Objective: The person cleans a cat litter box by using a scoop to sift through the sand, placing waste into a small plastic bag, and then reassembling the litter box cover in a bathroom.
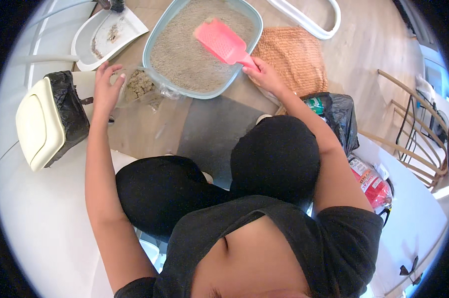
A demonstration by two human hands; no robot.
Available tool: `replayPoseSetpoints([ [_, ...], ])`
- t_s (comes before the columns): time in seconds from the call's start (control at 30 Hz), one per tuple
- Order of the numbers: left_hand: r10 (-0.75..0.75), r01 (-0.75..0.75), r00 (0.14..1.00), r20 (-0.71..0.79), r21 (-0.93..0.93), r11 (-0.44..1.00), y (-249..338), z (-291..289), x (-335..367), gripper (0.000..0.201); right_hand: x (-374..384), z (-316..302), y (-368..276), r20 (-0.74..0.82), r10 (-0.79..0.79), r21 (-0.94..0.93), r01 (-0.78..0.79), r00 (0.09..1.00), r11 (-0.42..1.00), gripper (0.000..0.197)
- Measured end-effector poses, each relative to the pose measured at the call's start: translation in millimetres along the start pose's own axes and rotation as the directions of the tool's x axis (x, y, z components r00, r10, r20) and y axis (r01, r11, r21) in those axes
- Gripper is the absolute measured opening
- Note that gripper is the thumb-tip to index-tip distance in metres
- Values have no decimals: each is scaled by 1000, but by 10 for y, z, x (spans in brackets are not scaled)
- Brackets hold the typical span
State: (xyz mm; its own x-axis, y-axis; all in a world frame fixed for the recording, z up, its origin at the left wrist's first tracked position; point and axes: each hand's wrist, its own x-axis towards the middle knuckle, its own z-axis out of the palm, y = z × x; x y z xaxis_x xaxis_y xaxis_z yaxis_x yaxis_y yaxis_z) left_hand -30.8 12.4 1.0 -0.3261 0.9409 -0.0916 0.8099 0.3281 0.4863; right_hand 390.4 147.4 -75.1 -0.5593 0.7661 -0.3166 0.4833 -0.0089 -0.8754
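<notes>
My right hand (265,75) is closed round the handle of a pink slotted litter scoop (221,41). The scoop is over the sandy litter (179,49) in a pale blue litter box (149,44), with a little litter at its front edge. My left hand (108,88) has its fingers apart beside a clear plastic bag (167,91). Clumps of used litter (140,84) lie in that bag, left of the box. Whether the left fingers touch the plastic, I cannot tell.
A white dustpan (87,42) with debris and a dark brush (116,5) are at the far left. Nearer stands a cream-lidded bin (40,124) with a black liner. An orange mat (294,57), a white frame (328,33) and a black bag (342,116) are on the right.
</notes>
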Motion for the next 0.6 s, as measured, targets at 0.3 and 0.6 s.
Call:
replayPoseSetpoints([
  [0.3, 60, -60, 997, -51, 15, 998, 129, -24, 46, 27, 53, 108, -32, 24, 77, -141, -73, 997, 987, 39],
  [0.6, 77, -36, 970, 229, -179, 983, 528, 156, 41, 22, 43, 98, 241, 75, 65, -150, -53, 995, 987, 38],
])
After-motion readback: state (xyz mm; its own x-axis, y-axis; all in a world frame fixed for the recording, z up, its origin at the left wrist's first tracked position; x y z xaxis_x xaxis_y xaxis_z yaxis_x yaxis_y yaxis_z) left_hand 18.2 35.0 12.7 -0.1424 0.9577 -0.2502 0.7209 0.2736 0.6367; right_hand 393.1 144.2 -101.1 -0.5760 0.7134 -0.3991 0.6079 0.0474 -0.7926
